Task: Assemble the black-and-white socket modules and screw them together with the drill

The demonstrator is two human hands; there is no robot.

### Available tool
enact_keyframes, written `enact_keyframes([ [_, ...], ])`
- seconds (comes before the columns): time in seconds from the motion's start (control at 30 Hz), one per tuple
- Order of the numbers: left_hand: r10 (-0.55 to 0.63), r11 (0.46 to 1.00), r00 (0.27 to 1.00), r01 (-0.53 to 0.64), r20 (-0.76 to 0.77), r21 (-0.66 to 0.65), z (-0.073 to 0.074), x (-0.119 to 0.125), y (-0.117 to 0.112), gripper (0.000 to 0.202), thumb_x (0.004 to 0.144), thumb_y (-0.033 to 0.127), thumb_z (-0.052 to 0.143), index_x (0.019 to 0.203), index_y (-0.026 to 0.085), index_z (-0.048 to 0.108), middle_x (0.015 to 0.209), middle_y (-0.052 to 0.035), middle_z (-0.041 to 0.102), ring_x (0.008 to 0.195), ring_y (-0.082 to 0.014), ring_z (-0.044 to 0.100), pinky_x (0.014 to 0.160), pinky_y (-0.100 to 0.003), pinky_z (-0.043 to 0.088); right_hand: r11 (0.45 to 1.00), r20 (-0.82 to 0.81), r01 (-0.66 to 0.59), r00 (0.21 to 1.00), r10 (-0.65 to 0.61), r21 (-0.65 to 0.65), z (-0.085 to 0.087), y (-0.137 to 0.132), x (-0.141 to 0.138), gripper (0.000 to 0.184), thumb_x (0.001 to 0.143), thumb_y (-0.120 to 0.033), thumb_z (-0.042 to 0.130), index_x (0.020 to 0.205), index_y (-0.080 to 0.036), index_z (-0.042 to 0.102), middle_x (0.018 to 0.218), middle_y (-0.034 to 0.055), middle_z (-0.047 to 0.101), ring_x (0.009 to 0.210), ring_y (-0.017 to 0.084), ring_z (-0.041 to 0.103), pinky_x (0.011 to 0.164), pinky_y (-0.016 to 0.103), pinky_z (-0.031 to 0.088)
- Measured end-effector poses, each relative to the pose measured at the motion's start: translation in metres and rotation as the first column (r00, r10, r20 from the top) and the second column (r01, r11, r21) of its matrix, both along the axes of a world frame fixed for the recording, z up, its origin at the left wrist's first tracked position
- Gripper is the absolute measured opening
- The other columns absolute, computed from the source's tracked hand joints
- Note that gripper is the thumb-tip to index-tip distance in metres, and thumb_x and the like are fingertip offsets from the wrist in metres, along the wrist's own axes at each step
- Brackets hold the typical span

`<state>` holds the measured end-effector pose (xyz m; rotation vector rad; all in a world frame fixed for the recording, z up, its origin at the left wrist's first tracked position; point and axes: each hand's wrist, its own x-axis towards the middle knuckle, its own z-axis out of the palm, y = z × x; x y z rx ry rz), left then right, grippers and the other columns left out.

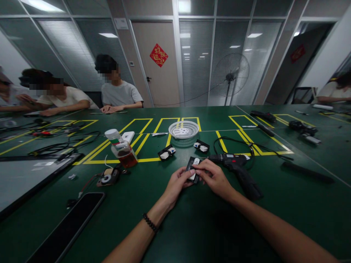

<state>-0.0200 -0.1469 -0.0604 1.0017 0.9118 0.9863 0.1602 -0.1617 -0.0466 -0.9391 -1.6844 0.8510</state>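
Observation:
Between my hands is a small black rectangular part with a white piece on its face (pixel 196 161). My left hand (pixel 178 181) grips it from the left, thumb laid across its front. The fingertips of my right hand (pixel 211 174) are pinched together on its right side; whether they hold anything smaller is hidden. Just beyond lie two similar black-and-white parts, one at the left (pixel 166 152) and one at the right (pixel 201 146). A black power drill (pixel 236 164) lies on its side to the right of my right hand, its bit pointing toward the held part.
A white plastic basket (pixel 183 136) stands ahead on the green table (pixel 219 226). At left are a bottle of brown liquid (pixel 127 157), a small speaker-like part (pixel 108 178), a dark phone-like slab (pixel 68 228) and a framed panel (pixel 35 179). Cables and other people are farther back.

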Motion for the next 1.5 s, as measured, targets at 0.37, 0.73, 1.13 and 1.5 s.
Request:
enact_keyframes([
  [0.37,-0.012,0.994,0.998,0.019,-0.062,0.106,0.007,-0.004,0.002,0.043,0.077,0.043,0.071,0.109,0.014,0.070,0.098,-0.0084,0.071,0.081,-0.0162,0.064,0.068,-0.023,0.049,0.997,-0.029,-0.031,0.999,0.029,-0.075,-0.002,-0.005,-0.005,0.029,0.092,-0.037,0.057,0.120,-0.031,0.066,0.103,0.0048,0.055,0.063,0.012,0.056,0.052,0.027,0.051],
  [0.73,0.012,0.999,1.000,-0.012,-0.028,-0.030,0.006,-0.006,0.002,0.045,0.079,0.050,0.068,0.103,0.013,0.070,0.097,-0.0114,0.071,0.085,-0.0204,0.067,0.077,-0.030,0.053,0.958,-0.273,-0.031,0.961,-0.050,-0.286,-0.007,0.002,-0.011,0.030,0.085,-0.043,0.065,0.104,-0.022,0.057,0.075,-0.0026,0.058,0.058,0.013,0.057,0.049,0.024,0.049],
  [1.13,0.044,0.995,0.996,-0.037,-0.075,0.096,0.012,0.000,-0.002,0.048,0.075,0.042,0.074,0.115,0.016,0.066,0.100,-0.0092,0.073,0.088,-0.0207,0.067,0.075,-0.027,0.051,0.898,-0.450,-0.217,0.892,0.024,-0.382,-0.004,0.002,-0.008,0.030,0.080,-0.036,0.072,0.099,-0.024,0.053,0.097,0.0007,0.066,0.094,0.021,0.064,0.086,0.036,0.049],
  [1.5,-0.014,0.991,0.997,0.023,-0.071,0.133,0.009,-0.001,0.002,0.053,0.077,0.042,0.072,0.124,0.018,0.063,0.110,-0.0102,0.071,0.092,-0.0223,0.067,0.080,-0.031,0.051,0.897,-0.433,-0.213,0.901,0.027,-0.387,-0.017,0.008,-0.002,0.031,0.078,-0.038,0.074,0.094,-0.024,0.053,0.095,0.0010,0.065,0.091,0.021,0.064,0.088,0.038,0.048],
])
